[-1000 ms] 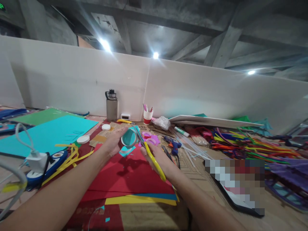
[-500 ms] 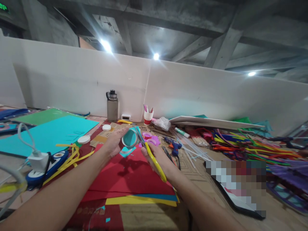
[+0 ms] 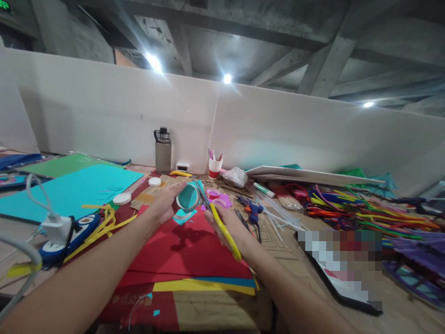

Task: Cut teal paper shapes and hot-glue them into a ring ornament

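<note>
My left hand (image 3: 169, 200) grips a short white ring (image 3: 178, 204) with turquoise paper (image 3: 188, 196) showing across its opening. Yellow-handled scissors (image 3: 222, 227) are in my right hand (image 3: 222, 220), their blades pointing up and left along the right side of the ring. Whether the blades touch the paper I cannot tell. Below the two hands lies a stack of red sheets (image 3: 177, 253), with yellow and blue sheets under it. A curved white and turquoise scrap (image 3: 184, 216) rests on the red, beneath the ring.
Behind my hands stand a grey bottle (image 3: 163, 155) and a paper cup (image 3: 215, 168) with pens. A blue glue gun (image 3: 255, 211) lies to the right, before colourful pipe cleaners (image 3: 354, 213). Turquoise sheets (image 3: 76, 192), yellow strips (image 3: 104, 232) and a power strip (image 3: 78, 236) occupy the left.
The view has shifted very slightly. Both hands keep nearly the same pose, with the scissors still beside the ring's edge.
</note>
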Available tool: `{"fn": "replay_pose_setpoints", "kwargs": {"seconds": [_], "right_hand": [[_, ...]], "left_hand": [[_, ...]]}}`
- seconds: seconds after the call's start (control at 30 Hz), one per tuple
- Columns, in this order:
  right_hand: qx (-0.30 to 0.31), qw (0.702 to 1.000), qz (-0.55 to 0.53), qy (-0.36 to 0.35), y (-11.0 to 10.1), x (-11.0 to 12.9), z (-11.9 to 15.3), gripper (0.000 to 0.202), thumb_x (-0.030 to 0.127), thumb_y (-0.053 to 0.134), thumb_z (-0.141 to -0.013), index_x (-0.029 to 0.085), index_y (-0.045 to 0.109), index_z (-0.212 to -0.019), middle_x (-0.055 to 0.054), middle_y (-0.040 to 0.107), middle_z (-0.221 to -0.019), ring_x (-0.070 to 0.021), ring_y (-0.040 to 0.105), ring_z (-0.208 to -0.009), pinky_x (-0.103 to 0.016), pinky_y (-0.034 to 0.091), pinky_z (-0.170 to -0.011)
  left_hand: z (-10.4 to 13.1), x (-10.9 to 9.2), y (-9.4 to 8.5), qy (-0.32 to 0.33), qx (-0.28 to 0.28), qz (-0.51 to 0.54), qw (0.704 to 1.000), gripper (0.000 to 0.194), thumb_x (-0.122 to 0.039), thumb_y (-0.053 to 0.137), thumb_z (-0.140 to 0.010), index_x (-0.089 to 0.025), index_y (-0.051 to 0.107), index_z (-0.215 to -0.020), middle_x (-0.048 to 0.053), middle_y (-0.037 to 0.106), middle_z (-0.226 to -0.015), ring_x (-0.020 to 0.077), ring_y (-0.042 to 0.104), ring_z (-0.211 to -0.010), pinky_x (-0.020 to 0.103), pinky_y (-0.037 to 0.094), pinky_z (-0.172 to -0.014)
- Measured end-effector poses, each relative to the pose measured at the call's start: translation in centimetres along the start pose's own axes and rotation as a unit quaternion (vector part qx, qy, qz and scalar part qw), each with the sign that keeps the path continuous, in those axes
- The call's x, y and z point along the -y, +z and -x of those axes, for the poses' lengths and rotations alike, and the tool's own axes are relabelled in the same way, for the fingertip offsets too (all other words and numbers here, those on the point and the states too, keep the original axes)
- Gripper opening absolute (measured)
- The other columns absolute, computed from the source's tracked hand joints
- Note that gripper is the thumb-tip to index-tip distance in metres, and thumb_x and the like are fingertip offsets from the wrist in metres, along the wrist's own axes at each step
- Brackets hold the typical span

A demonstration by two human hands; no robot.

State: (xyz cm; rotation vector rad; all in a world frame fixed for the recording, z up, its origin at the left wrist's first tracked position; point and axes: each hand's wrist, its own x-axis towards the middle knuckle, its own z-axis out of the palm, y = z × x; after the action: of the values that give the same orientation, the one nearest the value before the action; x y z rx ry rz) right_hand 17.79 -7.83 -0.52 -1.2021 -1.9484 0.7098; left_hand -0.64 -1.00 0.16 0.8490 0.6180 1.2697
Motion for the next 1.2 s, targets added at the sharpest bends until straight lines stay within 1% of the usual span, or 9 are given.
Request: {"fn": "replay_pose_setpoints", "kwargs": {"seconds": [0.1,0.2,0.33,0.47,0.57,0.67,0.8,1.07,1.2], "right_hand": [[0.004,1.0,0.007,0.006,-0.03,0.01,-0.05,0.032,0.05,0.045,-0.085,0.019,0.046,-0.075,0.003,0.045,-0.061,-0.0085,0.039,-0.049,-0.02,0.027,-0.044],[-0.005,1.0,0.011,0.001,0.01,-0.14,-0.06,0.032,0.05,0.045,-0.085,0.019,0.047,-0.076,0.003,0.044,-0.062,-0.0081,0.038,-0.049,-0.02,0.025,-0.043],[-0.006,1.0,0.006,-0.002,0.05,-0.2,-0.03,0.033,0.05,0.045,-0.085,0.018,0.047,-0.075,0.003,0.045,-0.065,-0.0077,0.039,-0.051,-0.02,0.028,-0.045],[0.0,1.0,0.02,0.0,-0.01,-0.15,0.01,0.031,0.048,0.045,-0.085,0.018,0.049,-0.077,0.003,0.045,-0.064,-0.0085,0.04,-0.052,-0.02,0.028,-0.046],[-0.008,0.999,0.041,-0.007,-0.03,-0.2,0.08,0.03,0.047,0.045,-0.086,0.019,0.049,-0.078,0.003,0.044,-0.064,-0.009,0.039,-0.054,-0.021,0.027,-0.047],[-0.015,0.998,0.055,-0.021,-0.01,-0.28,0.15,0.03,0.047,0.044,-0.086,0.018,0.05,-0.078,0.003,0.047,-0.066,-0.0098,0.04,-0.057,-0.021,0.029,-0.05],[-0.013,0.998,0.062,-0.022,0.01,-0.37,0.14,0.029,0.046,0.044,-0.087,0.018,0.051,-0.08,0.002,0.049,-0.068,-0.0105,0.041,-0.06,-0.022,0.029,-0.053],[-0.008,0.998,0.057,-0.024,-0.1,-0.3,0.11,0.029,0.045,0.046,-0.086,0.017,0.051,-0.079,0.003,0.047,-0.067,-0.0105,0.041,-0.06,-0.021,0.028,-0.053],[-0.006,0.998,0.051,-0.027,-0.17,-0.16,0.17,0.031,0.046,0.044,-0.087,0.017,0.051,-0.078,0.002,0.047,-0.067,-0.0104,0.041,-0.059,-0.021,0.028,-0.052]], "left_hand": [[0.03,-0.04,0.02,-0.002,0.0,0.004,1.0,0.013,-0.023,0.065,-0.076,-0.01,0.065,-0.073,0.006,0.067,-0.068,0.0131,0.061,-0.055,0.025,0.053,-0.055],[0.08,-0.08,0.03,-0.004,0.013,0.003,1.0,0.013,-0.023,0.063,-0.077,-0.011,0.065,-0.074,0.005,0.067,-0.068,0.0128,0.061,-0.055,0.024,0.053,-0.055],[-0.01,-0.14,-0.05,-0.002,0.021,-0.013,1.0,0.014,-0.024,0.062,-0.079,-0.011,0.065,-0.075,0.006,0.068,-0.069,0.0131,0.062,-0.057,0.025,0.053,-0.057],[-0.12,-0.36,-0.09,0.005,0.047,-0.039,0.998,0.015,-0.025,0.062,-0.078,-0.01,0.065,-0.074,0.007,0.067,-0.067,0.0141,0.062,-0.057,0.027,0.053,-0.061],[-0.06,-0.53,-0.07,0.017,0.04,-0.041,0.998,0.012,-0.023,0.065,-0.076,-0.012,0.064,-0.071,0.005,0.067,-0.066,0.0135,0.062,-0.058,0.025,0.053,-0.061],[0.02,-0.58,-0.08,0.019,0.045,-0.042,0.998,0.01,-0.022,0.066,-0.074,-0.012,0.064,-0.073,0.005,0.067,-0.068,0.0137,0.062,-0.059,0.025,0.052,-0.06],[0.0,-0.53,-0.21,0.003,0.06,-0.053,0.997,0.013,-0.024,0.067,-0.074,-0.011,0.065,-0.076,0.006,0.068,-0.069,0.0146,0.062,-0.059,0.026,0.052,-0.058],[0.01,-0.66,-0.29,0.001,0.052,-0.068,0.996,0.014,-0.025,0.066,-0.074,-0.011,0.066,-0.076,0.007,0.069,-0.071,0.0148,0.062,-0.059,0.026,0.052,-0.06],[-0.01,-0.83,-0.27,-0.003,0.063,-0.074,0.995,0.017,-0.026,0.065,-0.075,-0.01,0.068,-0.082,0.009,0.069,-0.074,0.0171,0.064,-0.062,0.028,0.053,-0.061]]}}
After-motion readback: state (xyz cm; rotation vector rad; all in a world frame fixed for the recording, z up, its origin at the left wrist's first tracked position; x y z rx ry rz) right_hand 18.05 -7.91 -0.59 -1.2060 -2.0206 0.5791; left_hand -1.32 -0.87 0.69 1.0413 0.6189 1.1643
